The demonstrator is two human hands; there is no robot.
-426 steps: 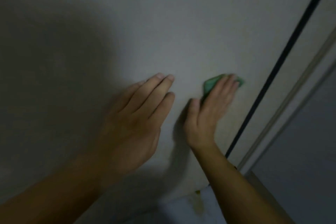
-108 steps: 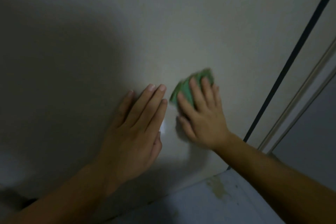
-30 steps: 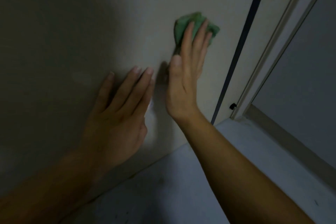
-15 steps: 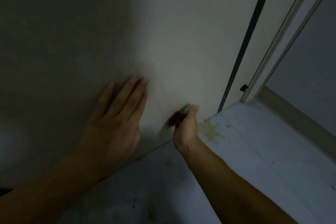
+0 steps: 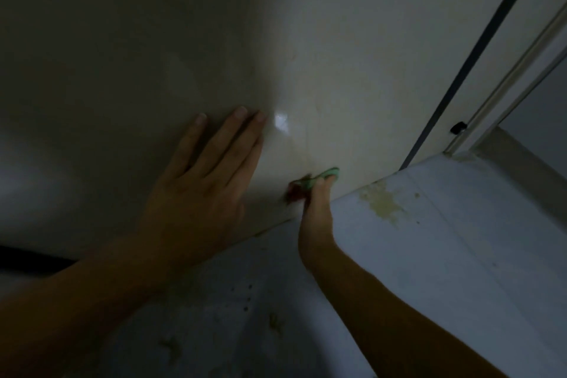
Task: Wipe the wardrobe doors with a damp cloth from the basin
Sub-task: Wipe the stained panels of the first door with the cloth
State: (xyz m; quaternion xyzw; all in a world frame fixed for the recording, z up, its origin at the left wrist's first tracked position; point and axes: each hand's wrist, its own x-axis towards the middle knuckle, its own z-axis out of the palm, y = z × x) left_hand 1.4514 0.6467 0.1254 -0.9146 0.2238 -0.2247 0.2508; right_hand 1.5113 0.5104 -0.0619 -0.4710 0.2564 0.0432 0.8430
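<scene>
Pressing flat with straight fingers, the left hand (image 5: 202, 193) lies on the pale smooth wardrobe door (image 5: 337, 55), while the right hand (image 5: 316, 218), finger curl hidden, pushes a crumpled, blurred green cloth (image 5: 325, 176) near its bottom edge, stretched lower-left to upper-right.

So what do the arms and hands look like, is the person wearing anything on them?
Nothing worn shows. The left hand and right hand are bare, no gloves. The left forearm and right forearm are bare to the picture's edge, no sleeves. No ring, watch or bracelet shows. The left hand's nails look short and plain, though the light is dim.
</scene>
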